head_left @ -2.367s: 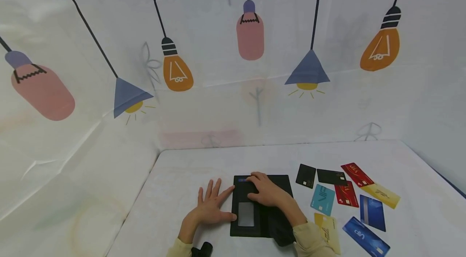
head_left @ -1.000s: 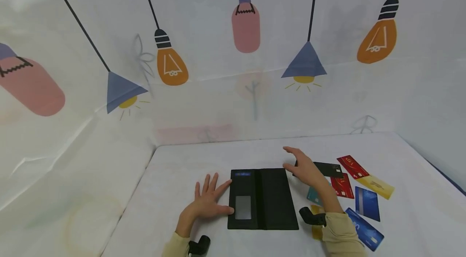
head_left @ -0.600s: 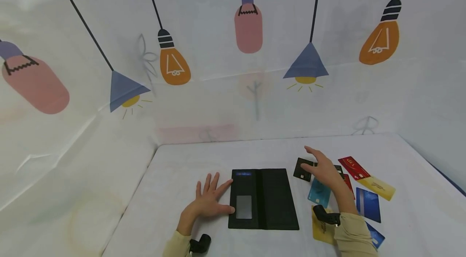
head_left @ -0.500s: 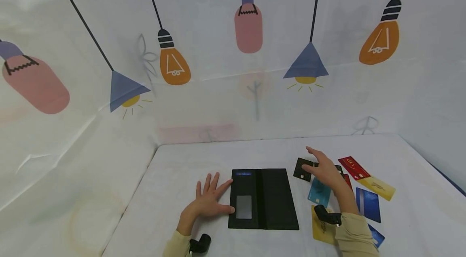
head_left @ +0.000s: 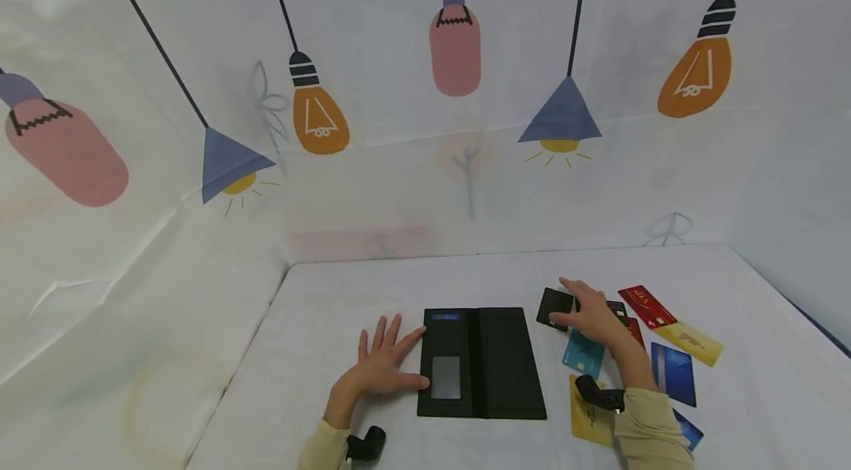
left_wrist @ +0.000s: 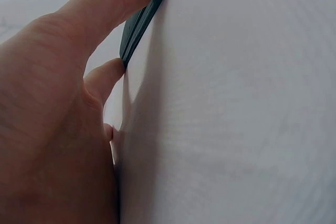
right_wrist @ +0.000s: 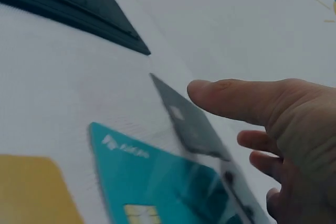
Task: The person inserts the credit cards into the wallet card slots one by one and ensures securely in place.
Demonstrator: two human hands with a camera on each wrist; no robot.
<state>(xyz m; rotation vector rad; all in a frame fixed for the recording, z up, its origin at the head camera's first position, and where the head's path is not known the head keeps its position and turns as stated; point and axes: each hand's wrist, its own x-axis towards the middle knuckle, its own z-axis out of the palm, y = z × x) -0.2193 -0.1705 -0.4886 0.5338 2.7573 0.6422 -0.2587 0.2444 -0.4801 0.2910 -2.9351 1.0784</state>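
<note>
My left hand [head_left: 380, 374] lies spread on the white table, thumb and index fingertips touching the left edge of an unfolded black wallet [head_left: 508, 363]. A clear window and a blue strip show on the wallet's left half. My right hand [head_left: 596, 318] hovers over the cards, its thumb at a small black card [head_left: 553, 302] and its index finger reaching beyond it. In the right wrist view the thumb is over the edge of that black card [right_wrist: 191, 129]; whether it touches is unclear. A second dark card [head_left: 617, 309] is partly hidden beneath the right hand.
A teal card [head_left: 583, 353] and a yellow card [head_left: 590, 414] lie near the right forearm. Farther right are a red card [head_left: 646, 306], another yellow card [head_left: 693, 342] and a blue card [head_left: 674, 374]. The sleeve partly covers another blue card [head_left: 688, 429].
My right hand has left the wallet, which now lies flat and unfolded, and moved right to the cards. Its index finger has lowered over the last half second. The left hand holds its place.
</note>
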